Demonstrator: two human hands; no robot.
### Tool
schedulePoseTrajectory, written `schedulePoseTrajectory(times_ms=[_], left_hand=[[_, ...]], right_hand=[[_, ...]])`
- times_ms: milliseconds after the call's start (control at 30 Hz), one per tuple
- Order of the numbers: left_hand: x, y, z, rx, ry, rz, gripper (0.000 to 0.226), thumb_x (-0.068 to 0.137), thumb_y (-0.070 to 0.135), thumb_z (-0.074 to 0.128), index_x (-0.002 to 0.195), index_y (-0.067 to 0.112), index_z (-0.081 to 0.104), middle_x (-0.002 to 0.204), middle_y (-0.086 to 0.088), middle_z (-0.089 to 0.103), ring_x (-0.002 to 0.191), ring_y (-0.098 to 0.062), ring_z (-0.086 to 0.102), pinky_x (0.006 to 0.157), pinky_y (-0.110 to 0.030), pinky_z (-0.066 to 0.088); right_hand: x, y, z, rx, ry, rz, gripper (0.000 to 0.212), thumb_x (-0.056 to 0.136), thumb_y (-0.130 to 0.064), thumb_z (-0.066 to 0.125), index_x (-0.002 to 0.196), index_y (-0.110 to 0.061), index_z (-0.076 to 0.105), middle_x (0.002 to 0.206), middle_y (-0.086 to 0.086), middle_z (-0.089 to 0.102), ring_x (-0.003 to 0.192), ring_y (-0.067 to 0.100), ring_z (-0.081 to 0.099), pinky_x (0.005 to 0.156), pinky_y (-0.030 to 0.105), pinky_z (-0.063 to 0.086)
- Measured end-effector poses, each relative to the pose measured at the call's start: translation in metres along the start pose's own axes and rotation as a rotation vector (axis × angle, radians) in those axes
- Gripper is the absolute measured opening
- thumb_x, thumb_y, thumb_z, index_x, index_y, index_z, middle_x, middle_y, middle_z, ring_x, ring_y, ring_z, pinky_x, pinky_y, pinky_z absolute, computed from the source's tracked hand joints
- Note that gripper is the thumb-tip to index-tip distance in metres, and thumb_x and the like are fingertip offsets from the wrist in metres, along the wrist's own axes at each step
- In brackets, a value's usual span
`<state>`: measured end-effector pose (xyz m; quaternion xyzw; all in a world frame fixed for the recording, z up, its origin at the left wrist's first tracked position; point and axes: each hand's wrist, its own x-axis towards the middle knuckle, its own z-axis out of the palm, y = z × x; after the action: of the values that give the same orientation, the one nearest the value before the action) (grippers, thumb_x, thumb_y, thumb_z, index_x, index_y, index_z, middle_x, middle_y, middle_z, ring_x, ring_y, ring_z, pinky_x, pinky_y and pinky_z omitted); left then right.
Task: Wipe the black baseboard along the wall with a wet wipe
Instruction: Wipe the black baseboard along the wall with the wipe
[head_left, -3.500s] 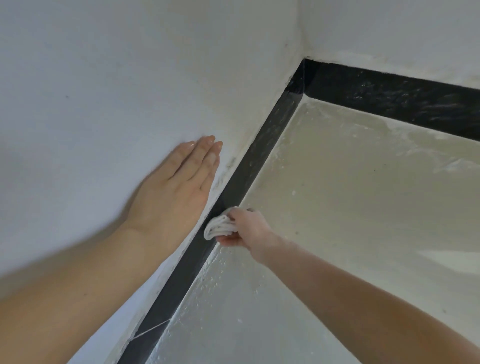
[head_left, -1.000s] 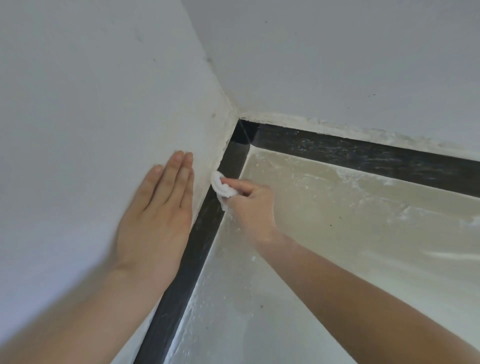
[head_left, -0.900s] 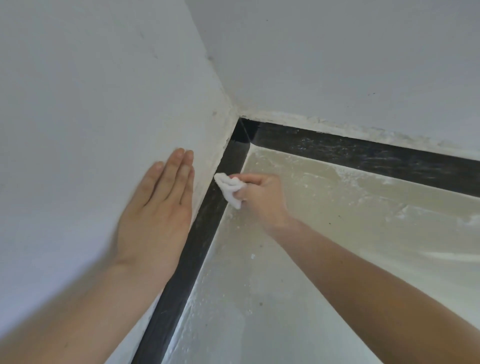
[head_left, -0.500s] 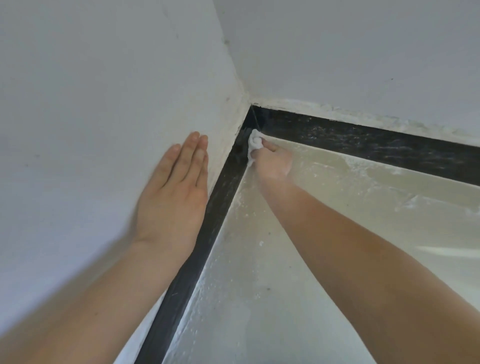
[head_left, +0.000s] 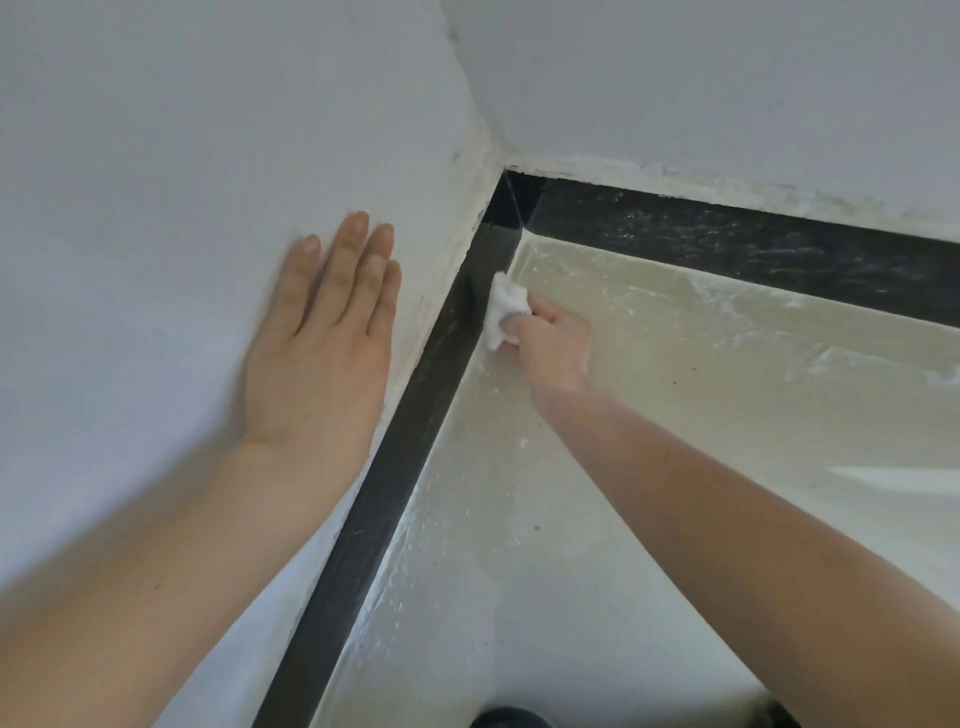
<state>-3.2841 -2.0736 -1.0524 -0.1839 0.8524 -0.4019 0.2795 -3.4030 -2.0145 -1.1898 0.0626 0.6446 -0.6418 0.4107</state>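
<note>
A black baseboard (head_left: 400, 457) runs along the foot of the left wall up to the room's corner, where a second black strip (head_left: 753, 249) continues to the right with whitish streaks on it. My right hand (head_left: 550, 343) grips a crumpled white wet wipe (head_left: 503, 306) and holds it against the left baseboard a short way before the corner. My left hand (head_left: 324, 332) lies flat on the white wall above the baseboard, fingers straight and together.
The cream floor (head_left: 649, 415) is glossy with white specks and smears. The two white walls meet at the corner (head_left: 501, 171). A dark rounded object (head_left: 511, 717) shows at the bottom edge.
My right hand has pulled the wipe back along the left baseboard, away from the corner that it reached half a second ago. My left hand stays flat on the wall.
</note>
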Motion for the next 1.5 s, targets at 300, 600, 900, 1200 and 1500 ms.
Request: schedulePoseTrajectory(times_ms=[300,600,900,1200,1500], left_hand=[[-0.009,0.0,0.013,0.103,0.117,-0.042,0.076,0.096,0.042,0.019,0.144,-0.002,-0.02,0.15,-0.022,-0.027,0.14,-0.038,-0.019,0.108,-0.05,-0.015],[-0.01,-0.001,0.016,0.109,0.16,-0.052,0.085,0.095,0.046,0.034,0.146,0.0,-0.016,0.152,-0.021,-0.022,0.141,-0.038,-0.017,0.11,-0.051,-0.014],[-0.008,0.002,0.016,0.117,0.142,-0.042,0.071,0.099,0.04,0.023,0.146,0.002,-0.014,0.153,-0.018,-0.022,0.141,-0.036,-0.017,0.111,-0.049,-0.012],[-0.01,0.0,0.013,0.097,0.139,-0.033,0.08,0.096,0.044,0.032,0.147,0.001,-0.012,0.154,-0.019,-0.02,0.141,-0.037,-0.016,0.11,-0.05,-0.013],[-0.005,0.004,0.013,0.098,0.133,-0.031,0.07,0.098,0.039,0.027,0.148,0.004,-0.008,0.155,-0.016,-0.018,0.142,-0.036,-0.016,0.111,-0.05,-0.011]], right_hand=[[-0.053,0.042,0.023,-0.157,-0.165,-0.135,0.034,0.09,-0.005,0.057,0.121,-0.014,0.066,0.112,-0.005,0.068,0.111,0.008,0.061,0.092,0.01,0.045],[-0.051,0.013,0.005,-0.025,-0.165,-0.195,0.012,0.085,-0.015,0.069,0.074,-0.018,0.073,0.064,-0.02,0.065,0.066,-0.011,0.062,0.066,0.007,0.045],[-0.094,0.071,0.022,-0.534,-0.519,-0.22,0.011,0.085,-0.012,0.059,0.084,-0.017,0.069,0.093,-0.005,0.061,0.083,0.012,0.06,0.07,0.018,0.044],[-0.028,0.034,0.01,-0.142,0.012,-0.039,0.016,0.078,-0.007,0.059,0.069,-0.02,0.057,0.053,-0.01,0.054,0.057,0.011,0.054,0.068,0.033,0.049],[-0.073,0.084,0.027,-0.389,-0.316,0.139,0.012,0.079,-0.01,0.062,0.069,-0.017,0.062,0.061,0.0,0.06,0.061,0.014,0.059,0.069,0.029,0.054]])
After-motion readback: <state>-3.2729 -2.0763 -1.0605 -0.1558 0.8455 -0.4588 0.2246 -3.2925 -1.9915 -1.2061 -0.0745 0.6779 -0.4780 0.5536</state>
